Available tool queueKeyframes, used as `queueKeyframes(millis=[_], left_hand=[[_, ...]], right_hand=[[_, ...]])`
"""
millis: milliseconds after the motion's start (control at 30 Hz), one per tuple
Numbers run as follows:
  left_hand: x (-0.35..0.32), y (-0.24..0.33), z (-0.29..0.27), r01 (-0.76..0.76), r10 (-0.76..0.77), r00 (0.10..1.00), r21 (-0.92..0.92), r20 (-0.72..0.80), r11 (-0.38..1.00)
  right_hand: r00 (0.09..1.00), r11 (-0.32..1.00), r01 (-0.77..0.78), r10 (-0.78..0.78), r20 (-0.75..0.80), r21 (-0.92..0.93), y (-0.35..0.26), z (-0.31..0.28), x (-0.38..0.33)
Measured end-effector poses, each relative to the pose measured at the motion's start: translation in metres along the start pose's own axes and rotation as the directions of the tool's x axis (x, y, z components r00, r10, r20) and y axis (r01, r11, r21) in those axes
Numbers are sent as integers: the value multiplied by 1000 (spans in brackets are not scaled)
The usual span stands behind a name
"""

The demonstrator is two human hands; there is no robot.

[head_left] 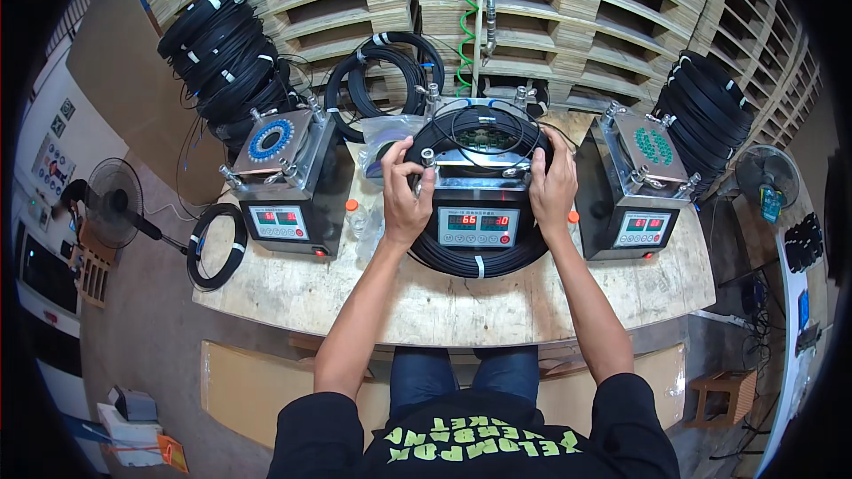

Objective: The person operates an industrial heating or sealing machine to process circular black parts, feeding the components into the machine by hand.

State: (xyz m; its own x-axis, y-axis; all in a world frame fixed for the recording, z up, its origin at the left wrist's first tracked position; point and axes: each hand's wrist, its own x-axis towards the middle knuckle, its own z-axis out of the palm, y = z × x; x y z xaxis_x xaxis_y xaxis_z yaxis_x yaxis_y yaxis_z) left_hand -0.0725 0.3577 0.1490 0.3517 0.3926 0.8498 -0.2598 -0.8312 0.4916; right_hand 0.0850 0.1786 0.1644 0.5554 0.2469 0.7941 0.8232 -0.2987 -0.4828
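A coil of black cable (515, 263), bound with white tape, rings the middle polishing-type machine (475, 227) with its red lit digits. My left hand (408, 195) is closed on the coil's left side, thumb up beside a metal corner knob (428, 158). On the opposite side my right hand (555, 182) grips the coil, its fingers curled over the outer edge. Loose black cable loops lie across the machine's top, partly covering a plate with green parts (479, 138). How the coil rests against the machine's back is hidden.
Similar machines stand left (288, 222) and right (643, 229) on the wooden table (444, 324). Stacked black cable coils (226, 71) rise at the back left, others (706, 120) at the back right. Small orange-capped bottles (353, 213) flank the middle machine. A green spiral air hose (468, 27) hangs behind.
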Motion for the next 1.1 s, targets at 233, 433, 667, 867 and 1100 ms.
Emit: queueKeyframes(millis=[233, 433, 667, 867, 1100], left_hand=[[-7, -5, 1, 34, -9, 980, 122, -197, 992], [-17, -6, 2, 196, -145, 970, 272, -195, 942], [-16, -5, 0, -180, 226, 969, 343, -99, 922], [-22, -8, 0, 243, -204, 963, 241, -174, 940], [-21, -11, 4, -124, 163, 981, 295, -110, 947]], right_hand=[[1000, 1000, -4, 4, 12, -26, 1, -1, -1], [1000, 1000, -8, 8, 10, -20, 1, 0, -1], [999, 998, 31, -30, 15, -54, 0, -1, -3], [998, 990, 59, -57, 25, -128, -4, -3, -14], [998, 945, 25, -5, 63, -325, -20, -3, -28]])
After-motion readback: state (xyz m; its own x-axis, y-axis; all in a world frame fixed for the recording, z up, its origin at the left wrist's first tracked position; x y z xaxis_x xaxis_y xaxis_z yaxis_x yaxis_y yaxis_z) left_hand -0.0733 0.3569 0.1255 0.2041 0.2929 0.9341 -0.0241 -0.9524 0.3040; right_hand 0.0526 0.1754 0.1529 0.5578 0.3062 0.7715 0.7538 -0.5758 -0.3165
